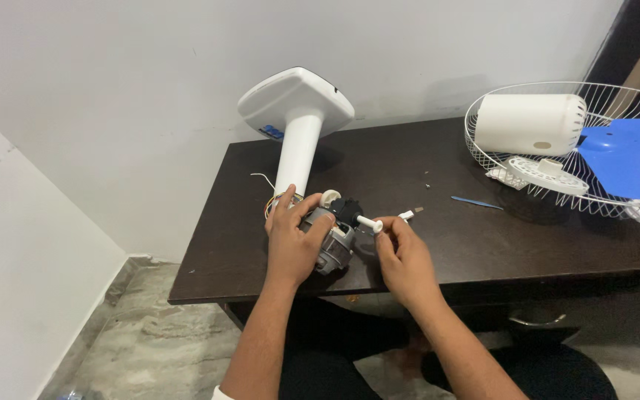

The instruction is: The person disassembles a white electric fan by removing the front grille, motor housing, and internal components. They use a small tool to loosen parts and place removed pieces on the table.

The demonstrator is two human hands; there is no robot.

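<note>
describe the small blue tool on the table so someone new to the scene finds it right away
Start at the white wire fan guard on the right end of the dark table. Just left of its rim, on bare tabletop, lies the blue tool, apart from both hands. It is thin, flat and stick-like, unlike the broad blue fan blade lying inside the guard.
</note>
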